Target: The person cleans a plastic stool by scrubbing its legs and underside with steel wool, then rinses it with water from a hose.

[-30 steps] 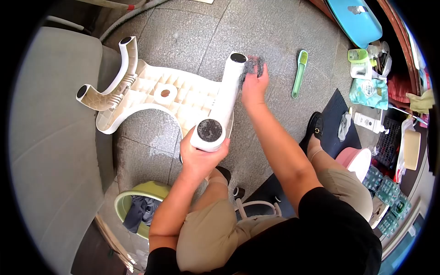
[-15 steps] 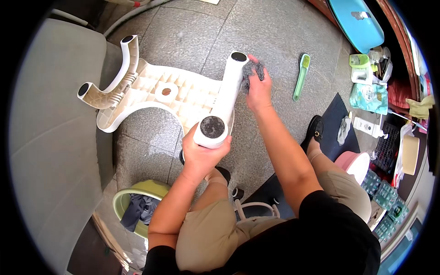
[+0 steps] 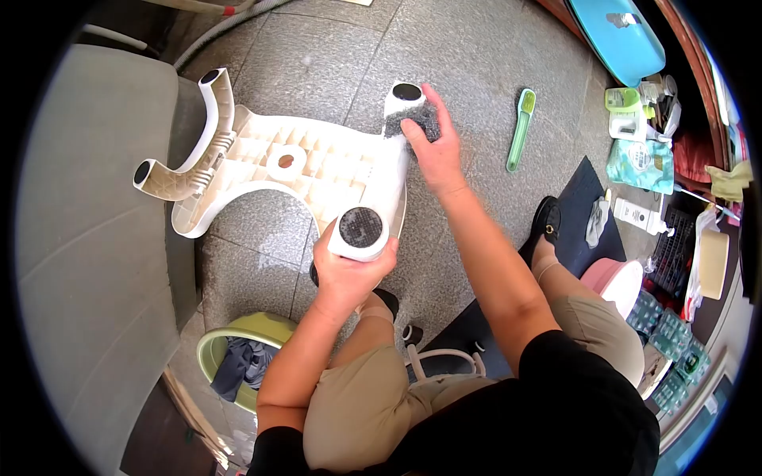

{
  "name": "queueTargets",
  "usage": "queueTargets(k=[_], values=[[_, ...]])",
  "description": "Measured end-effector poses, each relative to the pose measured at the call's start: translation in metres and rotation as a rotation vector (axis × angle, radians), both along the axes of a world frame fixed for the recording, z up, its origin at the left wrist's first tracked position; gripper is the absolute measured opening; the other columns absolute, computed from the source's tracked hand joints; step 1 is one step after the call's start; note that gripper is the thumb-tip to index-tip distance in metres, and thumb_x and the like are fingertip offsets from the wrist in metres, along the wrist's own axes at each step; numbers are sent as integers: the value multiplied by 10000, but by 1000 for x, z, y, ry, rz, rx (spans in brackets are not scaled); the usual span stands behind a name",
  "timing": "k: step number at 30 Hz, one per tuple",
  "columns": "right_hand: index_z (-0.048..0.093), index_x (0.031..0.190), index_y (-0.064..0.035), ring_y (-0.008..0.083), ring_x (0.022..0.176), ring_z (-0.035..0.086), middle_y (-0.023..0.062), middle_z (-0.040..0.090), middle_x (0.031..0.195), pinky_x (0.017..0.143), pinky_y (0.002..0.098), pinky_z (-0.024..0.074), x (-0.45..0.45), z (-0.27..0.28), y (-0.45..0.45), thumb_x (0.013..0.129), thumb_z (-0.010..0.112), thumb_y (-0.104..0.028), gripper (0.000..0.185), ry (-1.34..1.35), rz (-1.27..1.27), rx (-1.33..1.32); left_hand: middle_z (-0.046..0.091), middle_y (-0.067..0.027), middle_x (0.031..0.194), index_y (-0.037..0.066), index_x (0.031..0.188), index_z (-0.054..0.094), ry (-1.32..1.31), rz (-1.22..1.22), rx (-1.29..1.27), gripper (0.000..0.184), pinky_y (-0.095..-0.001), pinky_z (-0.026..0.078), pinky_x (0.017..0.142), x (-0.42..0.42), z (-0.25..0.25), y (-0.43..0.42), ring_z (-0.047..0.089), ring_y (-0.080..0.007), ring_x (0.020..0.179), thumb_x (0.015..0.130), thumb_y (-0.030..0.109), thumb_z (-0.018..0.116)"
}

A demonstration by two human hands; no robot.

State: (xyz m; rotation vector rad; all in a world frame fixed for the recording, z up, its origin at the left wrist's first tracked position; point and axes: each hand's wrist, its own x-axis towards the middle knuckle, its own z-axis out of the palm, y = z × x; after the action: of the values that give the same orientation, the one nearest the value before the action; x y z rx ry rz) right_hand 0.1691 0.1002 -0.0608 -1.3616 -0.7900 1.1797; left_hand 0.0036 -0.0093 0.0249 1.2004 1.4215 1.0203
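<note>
White plastic stool (image 3: 262, 151) lay legs-up on the floor (image 3: 476, 47), upper left to centre. Left hand (image 3: 349, 270) was clamped round the lower end of the centre leg piece (image 3: 387, 178); right hand (image 3: 440, 159), apart from it, held a dark scrubber (image 3: 423, 121) against the upper end. Scrubbing there looked part-done; upper-left leg piece (image 3: 211, 119) had no hand on it, couldn't tell if already cleaned. Green brush (image 3: 520, 131) lay upper right.
</note>
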Motion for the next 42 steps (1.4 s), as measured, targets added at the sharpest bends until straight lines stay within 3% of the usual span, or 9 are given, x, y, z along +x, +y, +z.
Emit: queueTargets(k=[6, 9, 12, 15, 20, 25, 31, 33, 42], values=[[518, 1324, -26, 201, 1213, 543, 132, 586, 1294, 1013, 321, 438, 1, -17, 0, 887, 677, -108, 472, -190, 13, 80, 683, -53, 822, -4, 904, 647, -15, 13, -13, 291, -276, 527, 694, -1, 1, -1, 640, -107, 750, 684, 71, 822], [507, 1336, -19, 232, 1296, 490, 141, 547, 1354, 1060, 334, 406, 8, -18, 2, 893, 668, -112, 480, 303, -55, -15, 681, -51, 818, -4, 903, 647, -36, 20, -30, 287, -276, 526, 693, -3, -2, -5, 637, -105, 750, 686, 69, 821], [495, 1353, -22, 277, 1332, 461, 165, 507, 1409, 1099, 352, 372, -13, -2, -11, 851, 726, -168, 571, -342, 48, 164, 679, -48, 817, -6, 900, 646, -15, 2, -41, 285, -277, 526, 692, -1, -6, -3, 633, -101, 750, 685, 65, 821], [516, 1331, -17, 276, 1317, 476, 179, 529, 1383, 1095, 353, 373, -22, -10, -5, 822, 758, -193, 591, -381, -74, 74, 677, -47, 812, -4, 890, 645, -35, 6, -55, 285, -280, 526, 688, 2, -8, -4, 632, -100, 744, 679, 66, 823], [574, 1271, -31, 184, 1239, 517, 106, 611, 1271, 1068, 330, 381, -5, -25, 15, 995, 460, -138, 318, -86, -58, 64, 673, -39, 774, 10, 875, 648, -42, 76, 15, 283, -281, 526, 663, -4, -16, -14, 634, -107, 702, 676, 86, 834], [358, 1488, -120, 395, 1240, 503, 255, 478, 1377, 1066, 424, 381, -18, -47, -50, 954, 563, -269, 591, -317, 166, -159, 692, -42, 835, -4, 901, 661, -95, 89, 7, 277, -286, 535, 692, 8, -27, 3, 647, -110, 740, 693, 71, 827], [275, 1521, -96, 392, 1317, 436, 262, 434, 1435, 1124, 406, 305, -26, -34, -68, 971, 544, -310, 648, -416, 222, -95, 691, -43, 869, -9, 912, 664, -144, 115, -57, 272, -292, 535, 714, 12, -31, 4, 648, -118, 764, 695, 48, 817], [356, 1480, -45, 350, 1311, 454, 257, 473, 1412, 1132, 388, 293, -14, -28, -10, 983, 509, -394, 626, -114, -53, -480, 685, -37, 857, -10, 898, 658, -52, 78, 24, 273, -291, 534, 708, 11, -30, 3, 645, -123, 753, 690, 57, 820], [643, 1062, -82, 164, 1055, 578, 41, 637, 1064, 975, 353, 449, 45, -11, 48, 938, 544, -497, 444, 499, 377, -237, 652, -113, 943, -24, 1063, 608, 158, -207, 30, 482, -323, 526, 785, 1, -81, -40, 649, -220, 847, 701, 187, 846]])
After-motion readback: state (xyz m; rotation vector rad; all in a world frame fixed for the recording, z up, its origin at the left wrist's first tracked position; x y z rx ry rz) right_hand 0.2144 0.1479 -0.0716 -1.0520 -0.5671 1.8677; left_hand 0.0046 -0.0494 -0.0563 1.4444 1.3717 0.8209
